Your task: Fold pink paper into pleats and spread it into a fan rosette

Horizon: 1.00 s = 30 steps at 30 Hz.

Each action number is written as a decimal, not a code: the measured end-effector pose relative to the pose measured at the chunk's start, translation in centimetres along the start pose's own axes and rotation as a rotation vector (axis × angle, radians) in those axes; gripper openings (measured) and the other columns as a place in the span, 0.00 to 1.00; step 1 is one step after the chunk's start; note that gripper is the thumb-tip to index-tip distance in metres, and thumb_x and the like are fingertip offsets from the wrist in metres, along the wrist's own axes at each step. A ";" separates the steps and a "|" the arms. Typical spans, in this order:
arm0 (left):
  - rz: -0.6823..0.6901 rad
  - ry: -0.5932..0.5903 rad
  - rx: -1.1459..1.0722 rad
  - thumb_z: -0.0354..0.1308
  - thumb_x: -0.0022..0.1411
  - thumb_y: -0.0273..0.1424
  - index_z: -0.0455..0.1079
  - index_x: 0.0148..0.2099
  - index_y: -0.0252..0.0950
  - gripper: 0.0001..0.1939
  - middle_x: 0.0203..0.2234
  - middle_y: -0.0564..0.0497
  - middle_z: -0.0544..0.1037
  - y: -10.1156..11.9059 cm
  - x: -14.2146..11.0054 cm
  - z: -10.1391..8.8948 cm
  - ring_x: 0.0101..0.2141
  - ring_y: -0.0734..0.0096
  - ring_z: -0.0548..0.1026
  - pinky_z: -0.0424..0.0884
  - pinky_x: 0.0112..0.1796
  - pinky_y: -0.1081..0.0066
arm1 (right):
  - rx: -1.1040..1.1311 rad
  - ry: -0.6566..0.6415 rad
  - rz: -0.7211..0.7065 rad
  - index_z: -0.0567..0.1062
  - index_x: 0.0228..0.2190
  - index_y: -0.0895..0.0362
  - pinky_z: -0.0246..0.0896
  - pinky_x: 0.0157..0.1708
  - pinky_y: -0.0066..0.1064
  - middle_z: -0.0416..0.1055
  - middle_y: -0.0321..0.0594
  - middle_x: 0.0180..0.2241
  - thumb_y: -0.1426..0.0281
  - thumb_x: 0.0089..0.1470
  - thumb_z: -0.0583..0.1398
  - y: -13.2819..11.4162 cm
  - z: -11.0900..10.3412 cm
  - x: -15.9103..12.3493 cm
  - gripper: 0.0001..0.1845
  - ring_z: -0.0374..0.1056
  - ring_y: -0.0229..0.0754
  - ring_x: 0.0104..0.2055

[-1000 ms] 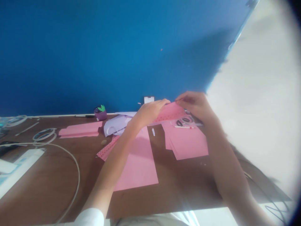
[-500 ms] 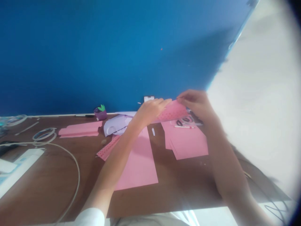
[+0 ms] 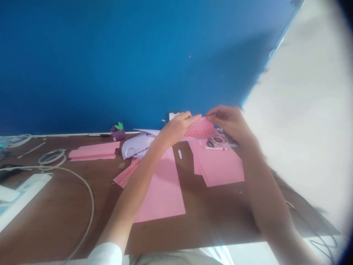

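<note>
Both hands hold a pink sheet of paper (image 3: pixel 202 127) with rows of red dots, raised above the far side of the table. My left hand (image 3: pixel 178 127) has its fingers closed on the sheet's left part and hides some of it. At the upper right edge, my right hand (image 3: pixel 224 116) pinches the paper between thumb and fingers. Just beneath the sheet lie scissors (image 3: pixel 216 141) and a white-and-red pen (image 3: pixel 216 148) on a stack of pink paper (image 3: pixel 223 167). Under my left forearm rests a large pink sheet (image 3: pixel 162 195).
Crumpled lilac paper (image 3: pixel 135 147), folded pink paper (image 3: pixel 93 151) and a dotted pink strip (image 3: pixel 127 175) lie left of centre. A purple pot (image 3: pixel 118 133) and a phone (image 3: pixel 174 116) are near the blue wall (image 3: pixel 138 66). A white cable (image 3: pixel 91 198) curves across the left side.
The dotted pink paper has tilted and shifted slightly left between my hands. My left fingers have bunched up a little; my right hand stays nearly in place.
</note>
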State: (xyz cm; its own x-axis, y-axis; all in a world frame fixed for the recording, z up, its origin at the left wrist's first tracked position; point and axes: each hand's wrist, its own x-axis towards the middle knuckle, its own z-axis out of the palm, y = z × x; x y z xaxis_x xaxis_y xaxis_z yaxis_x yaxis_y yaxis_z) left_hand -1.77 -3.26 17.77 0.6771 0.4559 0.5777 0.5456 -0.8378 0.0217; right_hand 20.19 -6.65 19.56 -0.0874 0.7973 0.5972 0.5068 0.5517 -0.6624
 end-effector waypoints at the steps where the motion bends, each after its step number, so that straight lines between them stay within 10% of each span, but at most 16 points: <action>1: 0.007 0.004 0.009 0.41 0.71 0.29 0.61 0.63 0.39 0.21 0.40 0.47 0.70 0.0 0.0 0.1 0.41 0.68 0.67 0.64 0.44 0.69 | -0.006 -0.001 -0.001 0.80 0.31 0.53 0.64 0.32 0.32 0.75 0.35 0.29 0.66 0.51 0.65 0.0 0.0 0.0 0.04 0.69 0.39 0.31; 30: -0.037 -0.003 -0.081 0.39 0.72 0.30 0.65 0.60 0.42 0.21 0.39 0.49 0.70 -0.2 -0.1 0.4 0.38 0.72 0.69 0.64 0.38 0.73 | -0.021 -0.087 -0.040 0.79 0.31 0.53 0.67 0.39 0.36 0.76 0.36 0.31 0.65 0.51 0.64 -0.2 0.5 0.1 0.06 0.71 0.41 0.34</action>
State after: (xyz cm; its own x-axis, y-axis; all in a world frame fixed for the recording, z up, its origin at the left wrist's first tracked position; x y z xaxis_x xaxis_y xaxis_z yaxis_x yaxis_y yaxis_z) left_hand -1.74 -3.04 17.37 0.6590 0.4878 0.5726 0.5284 -0.8420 0.1092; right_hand 19.69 -6.59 19.48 -0.1815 0.7936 0.5807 0.5189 0.5789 -0.6290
